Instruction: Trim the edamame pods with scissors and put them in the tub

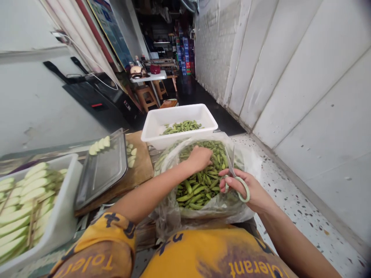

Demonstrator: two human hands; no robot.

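Observation:
A clear plastic bag [249, 154] full of green bean pods [199, 187] lies open in front of me. My left hand [199, 157] reaches into the pile, fingers curled down among the pods. My right hand [246, 187] holds a pair of scissors with pale green handles [237, 179] at the bag's right side, blades pointing up and away. Behind the bag stands a white plastic tub [156, 125] with a small heap of pods [182, 126] in it.
A wooden cutting board [139, 170] carries a metal tray [101, 170] and pale vegetable slices [100, 144]. A white bin [62, 216] at left holds long pale green strips. A speckled floor and a wall run along the right; stools and a table stand far back.

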